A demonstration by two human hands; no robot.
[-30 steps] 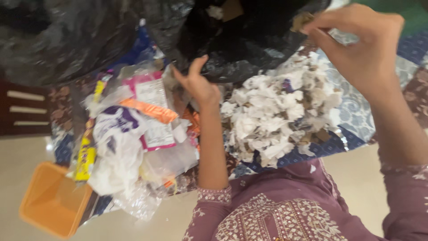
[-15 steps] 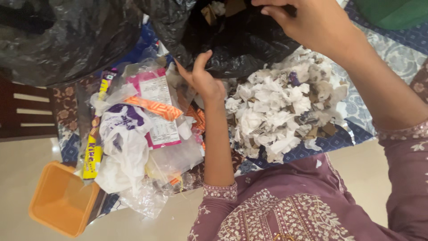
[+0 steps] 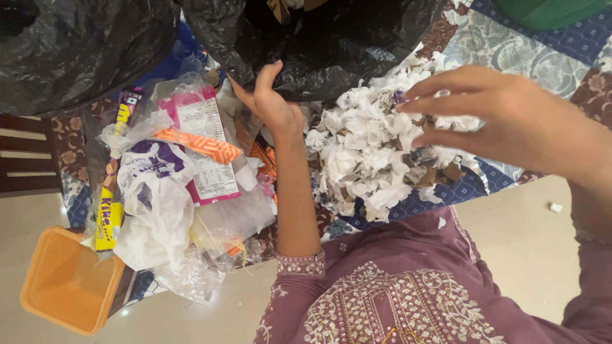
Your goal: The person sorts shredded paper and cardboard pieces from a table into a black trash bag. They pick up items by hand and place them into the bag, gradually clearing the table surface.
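Observation:
My left hand (image 3: 271,105) grips the lower edge of a black plastic bag (image 3: 331,51), thumb raised against the plastic. My right hand (image 3: 497,118) is over a heap of crumpled white and brown paper scraps (image 3: 363,150) lying on a patterned blue cloth (image 3: 446,191). Its fingers are drawn together around a white scrap at the heap's right side. A little brown paper shows inside the bag's mouth at the top edge.
Left of my left arm lies a pile of plastic wrappers, a pink packet (image 3: 201,146), a white carrier bag (image 3: 156,204) and a yellow wrapper (image 3: 108,216). An orange tub (image 3: 67,290) stands on the pale floor at lower left. A second black bag (image 3: 76,44) fills the top left.
My right hand has come down from the bag's mouth at the top to the paper heap. My left hand has stayed on the bag's edge.

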